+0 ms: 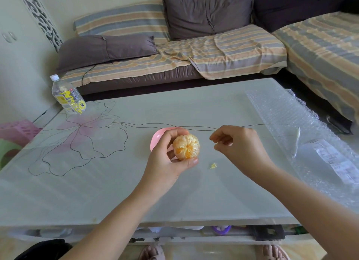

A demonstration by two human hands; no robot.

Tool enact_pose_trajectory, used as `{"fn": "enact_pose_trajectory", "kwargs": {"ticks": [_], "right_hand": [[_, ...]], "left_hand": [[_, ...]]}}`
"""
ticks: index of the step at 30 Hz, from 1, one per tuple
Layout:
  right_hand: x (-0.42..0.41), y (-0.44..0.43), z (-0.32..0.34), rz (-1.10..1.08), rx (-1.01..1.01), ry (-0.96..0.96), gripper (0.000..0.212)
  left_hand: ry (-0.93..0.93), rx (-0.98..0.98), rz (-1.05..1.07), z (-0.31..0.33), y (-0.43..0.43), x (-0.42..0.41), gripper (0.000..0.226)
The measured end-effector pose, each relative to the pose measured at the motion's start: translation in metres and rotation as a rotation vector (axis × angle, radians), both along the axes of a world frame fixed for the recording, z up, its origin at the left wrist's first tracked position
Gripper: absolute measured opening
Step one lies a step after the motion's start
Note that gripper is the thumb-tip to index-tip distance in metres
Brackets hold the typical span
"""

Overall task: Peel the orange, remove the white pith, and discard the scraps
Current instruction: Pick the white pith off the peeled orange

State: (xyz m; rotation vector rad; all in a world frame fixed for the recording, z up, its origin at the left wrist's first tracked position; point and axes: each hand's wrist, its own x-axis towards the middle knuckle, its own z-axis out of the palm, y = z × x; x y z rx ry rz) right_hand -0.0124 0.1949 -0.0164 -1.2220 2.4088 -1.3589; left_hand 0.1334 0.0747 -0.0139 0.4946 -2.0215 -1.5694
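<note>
Two bare hands above the pale table (116, 191), near the middle of the frame. Left hand (167, 160) curled round the peeled orange (186, 147), thumb under it and fingertips over the top, segment end turned toward the camera, patches of white pith on the flesh. Right hand (237, 143) just right of the fruit and apart from it, fingers curled, thumb and forefinger tips pressed together; too small to tell whether any thread of pith sits between them. One small yellowish scrap (213, 165) lying on the table, below and between the hands. Behind the left hand, a pink bowl (157, 138), mostly hidden. At the upper left corner of the table, a clear bottle (68, 96) with a yellow label, upright. Along the right side, a sheet of bubble wrap (287, 112) with a white stick-like thing (296, 141) and a printed slip (338, 162) on it. Across the top of the frame, a striped sofa (223, 52) with dark cushions (206, 11).
</note>
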Motion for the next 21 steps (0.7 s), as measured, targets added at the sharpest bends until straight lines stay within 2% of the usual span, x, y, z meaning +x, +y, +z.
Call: {"fn": "enact_pose_trajectory", "kwargs": {"ticks": [3, 10, 15, 21], "right_hand": [[-0.002, -0.001, -0.001, -0.002, 0.009, 0.033, 0.03], [-0.004, -0.004, -0.004, -0.008, 0.051, -0.074, 0.044], [-0.003, -0.006, -0.011, -0.035, 0.106, -0.096, 0.027], [-0.006, -0.012, -0.016, -0.01, 0.164, -0.062, 0.027]], "left_hand": [[-0.015, 0.004, 0.001, 0.0, 0.001, -0.001, 0.054], [-0.029, 0.003, 0.002, -0.002, 0.0, 0.0, 0.054], [-0.048, 0.011, -0.003, -0.005, -0.002, 0.002, 0.057], [-0.126, -0.022, 0.014, -0.003, -0.003, 0.004, 0.057]]}}
